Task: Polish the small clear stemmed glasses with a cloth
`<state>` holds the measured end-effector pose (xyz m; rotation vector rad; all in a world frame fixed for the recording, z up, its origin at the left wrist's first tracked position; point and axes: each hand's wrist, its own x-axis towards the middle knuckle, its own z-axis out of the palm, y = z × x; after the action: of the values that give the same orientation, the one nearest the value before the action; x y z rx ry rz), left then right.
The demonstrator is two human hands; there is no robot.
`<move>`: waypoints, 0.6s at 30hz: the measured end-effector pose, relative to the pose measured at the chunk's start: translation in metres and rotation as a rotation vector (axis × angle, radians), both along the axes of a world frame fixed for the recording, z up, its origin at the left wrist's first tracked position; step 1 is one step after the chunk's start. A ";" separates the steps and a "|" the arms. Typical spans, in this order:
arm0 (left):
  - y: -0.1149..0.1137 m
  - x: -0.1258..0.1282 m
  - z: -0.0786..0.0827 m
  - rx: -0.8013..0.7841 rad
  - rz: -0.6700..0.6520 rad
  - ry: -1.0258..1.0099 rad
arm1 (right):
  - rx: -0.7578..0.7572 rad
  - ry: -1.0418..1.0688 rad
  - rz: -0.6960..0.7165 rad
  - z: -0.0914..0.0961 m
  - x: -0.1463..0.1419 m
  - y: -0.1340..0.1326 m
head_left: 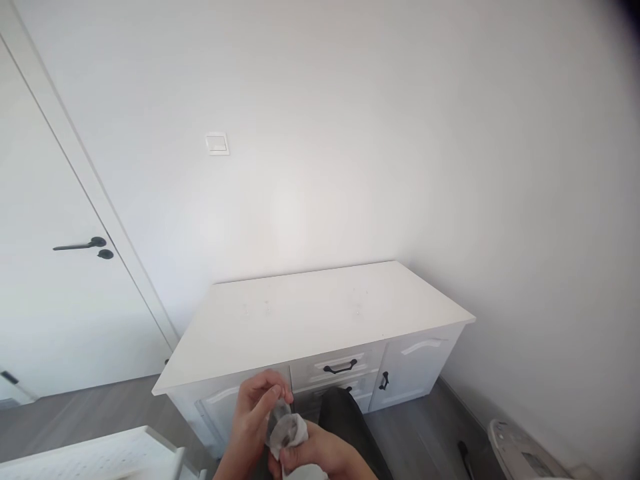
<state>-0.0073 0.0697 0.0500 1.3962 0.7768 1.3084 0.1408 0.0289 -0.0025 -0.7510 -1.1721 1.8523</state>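
Clear container [277, 415] is looking light, slippery, maybe fragile, needing side holds; left hand [256, 408] is pinching its edge, right hand [314, 449] is gripping white wrap [301, 429].

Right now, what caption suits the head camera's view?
Both hands hold a translucent item in front of a white cabinet.

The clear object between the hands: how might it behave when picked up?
The clear object looks smooth, so probably slippery; it's see-through, so possibly fragile if glass. Small beside the left hand and right hand, it's likely light.
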 end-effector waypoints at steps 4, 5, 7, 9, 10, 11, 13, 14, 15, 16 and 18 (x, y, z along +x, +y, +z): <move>-0.009 -0.023 0.003 0.038 0.353 0.049 | -0.161 0.275 -0.381 -0.010 0.013 0.014; -0.014 -0.026 0.005 0.060 0.454 0.043 | -0.171 0.342 -0.502 -0.008 0.016 0.017; -0.024 -0.024 0.007 0.103 0.653 0.017 | -0.166 0.433 -0.573 -0.002 0.016 0.018; -0.034 -0.014 0.007 0.158 0.789 -0.017 | -0.165 0.472 -0.492 0.007 0.006 0.015; -0.039 -0.008 0.006 0.204 0.811 -0.040 | -0.174 0.452 -0.455 0.011 -0.001 0.013; -0.042 -0.002 0.003 0.255 0.795 -0.059 | -0.192 0.395 -0.472 0.014 -0.009 0.010; -0.046 0.007 -0.003 0.340 0.698 -0.090 | -0.258 0.246 -0.581 0.018 -0.020 0.009; -0.046 0.008 -0.006 0.364 0.631 -0.101 | -0.309 0.207 -0.583 0.019 -0.022 0.009; -0.045 0.008 -0.009 0.386 0.558 -0.112 | -0.369 0.207 -0.526 0.019 -0.022 0.011; -0.043 0.006 -0.012 0.414 0.475 -0.118 | -0.433 0.237 -0.415 0.019 -0.021 0.012; -0.038 0.002 -0.017 0.483 0.346 -0.128 | -0.520 0.270 -0.263 0.017 -0.020 0.014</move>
<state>-0.0057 0.0315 0.0331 1.5730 0.6588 1.9313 0.1209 0.0432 0.0144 -0.8540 -0.3972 1.9713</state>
